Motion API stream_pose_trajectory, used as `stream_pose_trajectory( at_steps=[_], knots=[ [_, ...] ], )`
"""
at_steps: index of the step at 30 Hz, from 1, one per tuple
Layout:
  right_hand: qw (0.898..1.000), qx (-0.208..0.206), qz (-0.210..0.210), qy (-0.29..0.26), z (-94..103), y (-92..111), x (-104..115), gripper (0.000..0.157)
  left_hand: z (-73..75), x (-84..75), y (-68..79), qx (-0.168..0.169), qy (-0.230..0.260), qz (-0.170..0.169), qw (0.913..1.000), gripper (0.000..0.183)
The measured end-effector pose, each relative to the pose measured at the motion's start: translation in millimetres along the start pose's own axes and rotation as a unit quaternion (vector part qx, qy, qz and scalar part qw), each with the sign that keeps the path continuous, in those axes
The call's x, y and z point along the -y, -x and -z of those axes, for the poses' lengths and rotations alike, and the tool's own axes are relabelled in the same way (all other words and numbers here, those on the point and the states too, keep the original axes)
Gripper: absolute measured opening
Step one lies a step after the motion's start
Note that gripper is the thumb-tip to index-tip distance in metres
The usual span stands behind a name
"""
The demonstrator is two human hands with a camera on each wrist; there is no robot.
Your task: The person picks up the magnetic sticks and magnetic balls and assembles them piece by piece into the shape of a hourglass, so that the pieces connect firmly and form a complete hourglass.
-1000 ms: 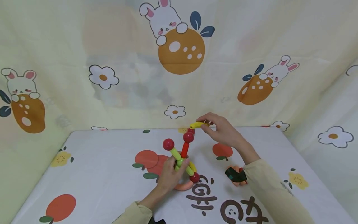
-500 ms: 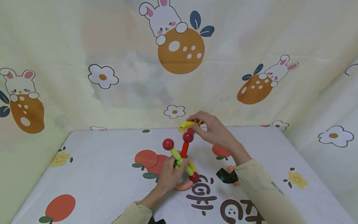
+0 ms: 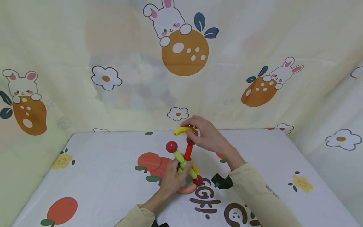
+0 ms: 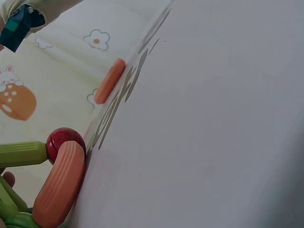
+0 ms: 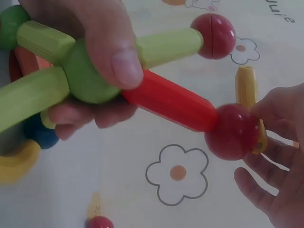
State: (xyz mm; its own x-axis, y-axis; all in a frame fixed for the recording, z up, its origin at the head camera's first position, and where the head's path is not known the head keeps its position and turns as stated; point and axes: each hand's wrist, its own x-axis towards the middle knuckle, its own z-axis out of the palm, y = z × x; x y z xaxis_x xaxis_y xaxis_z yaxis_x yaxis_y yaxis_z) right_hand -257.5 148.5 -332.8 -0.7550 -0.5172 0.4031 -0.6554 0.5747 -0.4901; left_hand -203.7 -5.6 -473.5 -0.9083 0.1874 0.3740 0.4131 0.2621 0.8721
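Note:
My left hand (image 3: 173,179) grips a toy frame of magnetic sticks and balls at its green ball (image 5: 88,78). From that ball spread light green sticks (image 5: 168,47) and a red stick (image 5: 171,99) that carries a red ball (image 5: 232,132). Another red ball (image 3: 171,147) tops the green stick on the left. My right hand (image 3: 208,135) pinches a curved yellow stick (image 3: 181,130) beside the red stick's ball; whether they touch cannot be told. Lower on the frame are a curved salmon stick (image 4: 61,185), a blue ball (image 5: 42,134) and a yellow curved stick (image 5: 19,161).
A loose orange stick (image 4: 110,80) lies on the tabletop, hidden by the right sleeve in the head view. A black wrist device (image 3: 222,182) sits by the right cuff. Behind the printed tablecloth (image 3: 107,176) hangs a patterned curtain (image 3: 127,104).
My right hand has moved left with the curved yellow stick, first above and then down beside the red stick's ball. My left hand and the frame have stayed put.

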Motion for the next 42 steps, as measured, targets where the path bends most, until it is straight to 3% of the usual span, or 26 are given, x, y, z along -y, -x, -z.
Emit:
stream_pose_trajectory(
  at_steps=[10, 18, 24, 34, 42],
  knots=[
    [1.000, -0.008, 0.021, 0.019, -11.0, -2, 1, 0.021, -0.2, 0.7, -1.0, -0.001, 0.007, -0.016, 0.9998, 0.018],
    [0.999, 0.037, 0.006, 0.006, -10.2, -2, 3, 0.023, -0.8, 0.0, -1.1, -0.002, 0.012, -0.022, 0.9997, 0.019],
    [0.998, 0.067, -0.003, -0.014, -14.9, -3, 2, 0.024, -0.8, 0.6, -0.3, 0.003, 0.015, -0.008, 0.9998, 0.023],
    [0.996, 0.083, -0.007, -0.024, -19.4, 0, 0, 0.025, -0.4, 0.1, -0.2, 0.005, 0.011, -0.011, 0.9999, 0.026],
    [0.995, 0.091, 0.001, -0.033, -23.0, 1, 0, 0.026, -1.8, 0.4, 0.0, 0.002, 0.034, -0.006, 0.9994, 0.023]
  ],
)
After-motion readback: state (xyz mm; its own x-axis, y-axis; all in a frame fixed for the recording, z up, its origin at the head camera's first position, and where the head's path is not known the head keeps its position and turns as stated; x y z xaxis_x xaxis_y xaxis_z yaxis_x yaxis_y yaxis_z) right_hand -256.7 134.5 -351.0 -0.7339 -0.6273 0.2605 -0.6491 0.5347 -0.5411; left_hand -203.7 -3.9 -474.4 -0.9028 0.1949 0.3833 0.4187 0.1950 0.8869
